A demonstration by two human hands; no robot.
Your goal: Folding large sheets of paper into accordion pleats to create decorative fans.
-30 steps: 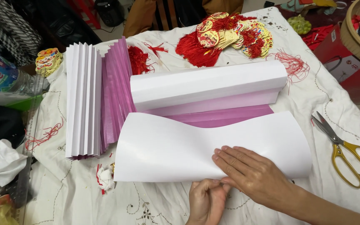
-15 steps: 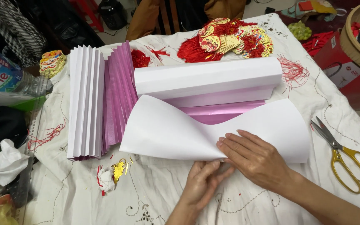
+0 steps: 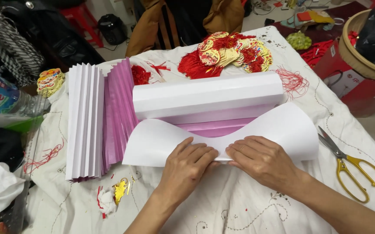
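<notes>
A white paper sheet (image 3: 283,130) lies curled on the table (image 3: 239,208), its near edge pinned flat under the left hand (image 3: 189,162) and right hand (image 3: 261,160), each grip open-palmed, fingers pressing down side by side. Just beyond the grip sits a white folded paper block (image 3: 207,97) over pink pleats (image 3: 118,112); gold-handled scissors (image 3: 352,164) lie right of it.
</notes>
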